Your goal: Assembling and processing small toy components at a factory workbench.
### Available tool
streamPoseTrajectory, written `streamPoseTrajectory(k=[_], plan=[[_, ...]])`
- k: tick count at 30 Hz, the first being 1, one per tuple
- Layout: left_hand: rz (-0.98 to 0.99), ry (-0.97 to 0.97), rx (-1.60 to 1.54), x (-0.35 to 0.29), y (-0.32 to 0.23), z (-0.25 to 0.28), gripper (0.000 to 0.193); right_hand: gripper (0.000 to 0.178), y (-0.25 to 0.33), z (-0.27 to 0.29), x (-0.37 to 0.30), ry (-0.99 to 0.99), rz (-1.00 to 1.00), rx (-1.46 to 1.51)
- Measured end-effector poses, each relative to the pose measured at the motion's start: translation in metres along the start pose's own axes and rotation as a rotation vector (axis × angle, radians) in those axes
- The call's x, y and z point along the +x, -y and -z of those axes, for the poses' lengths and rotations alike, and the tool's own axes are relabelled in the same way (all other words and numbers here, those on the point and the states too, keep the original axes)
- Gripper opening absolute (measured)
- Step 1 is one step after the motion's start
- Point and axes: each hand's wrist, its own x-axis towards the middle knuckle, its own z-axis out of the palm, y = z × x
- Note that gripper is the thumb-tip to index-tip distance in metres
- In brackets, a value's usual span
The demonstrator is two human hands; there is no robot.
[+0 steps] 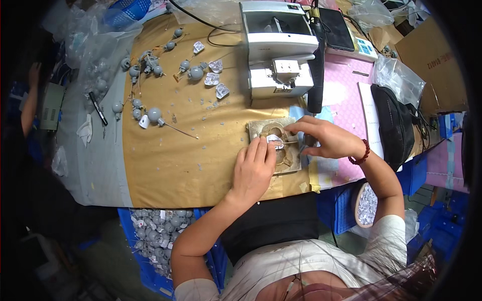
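Observation:
A square brass-coloured metal plate [291,168] with rounded hollows lies near the table's front edge. In its middle sits a small white, clear-topped plastic part [274,139]. My left hand [254,170] comes over the plate from the left, fingers close together, their tips pressed on this part. Above the plate's right side is my right hand [331,138], its index finger and thumb bent and apart, with nothing visible between them. The right fingertips are close to the plastic part, but I cannot tell whether they touch it.
Behind the plate stands a white-grey machine [281,50] with a black rod-shaped tool [316,70] beside it. Grey round bulbs [196,73] with wires and loose white parts [222,90] are strewn left. A black pouch [394,125] lies right. A blue crate [145,266] of bulbs stands below.

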Motion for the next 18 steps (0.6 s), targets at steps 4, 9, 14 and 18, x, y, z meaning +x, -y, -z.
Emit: streamPoseTrajectory(k=[4, 9, 14, 18], plan=[[-0.008, -0.002, -0.042, 0.000, 0.005, 0.004, 0.049, 0.048, -0.015, -0.008, -0.005, -0.175, -0.016, 0.235], [-0.023, 0.010, -0.065, 0.002, 0.006, 0.005, 0.048, 0.036, -0.042, -0.038, 0.001, -0.481, 0.165, 0.571], [-0.027, 0.004, -0.046, 0.001, 0.008, 0.004, 0.047, 0.031, -0.038, -0.054, 0.022, -0.545, 0.223, 0.839], [-0.031, 0.004, -0.047, 0.001, 0.010, 0.005, 0.046, 0.026, -0.040, -0.059, 0.037, -0.567, 0.345, 0.793]])
